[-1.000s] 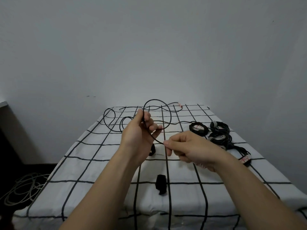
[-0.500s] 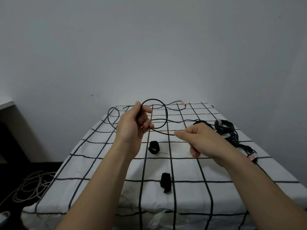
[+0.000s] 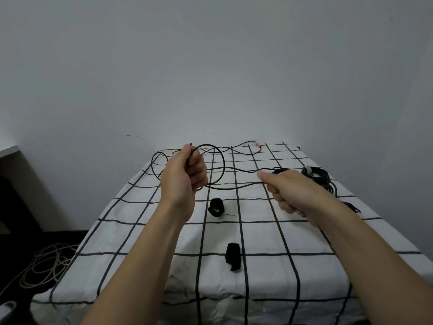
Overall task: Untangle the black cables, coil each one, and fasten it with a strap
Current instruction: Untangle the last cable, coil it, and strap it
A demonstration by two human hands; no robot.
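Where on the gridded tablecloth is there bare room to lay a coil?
Bare: white black-gridded tablecloth left of the rolled black strap and flat black strap, and the near stretch right of them. Crowded: far edge with loose black cable, right side with coiled black cables.

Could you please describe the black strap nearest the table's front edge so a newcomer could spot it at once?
Find the table draped in white with black grid lines. Between the person's forearms, near the front edge, lies a small black strap. Unlike the other strap farther back, curled into an open ring, this one is a flat folded bundle.
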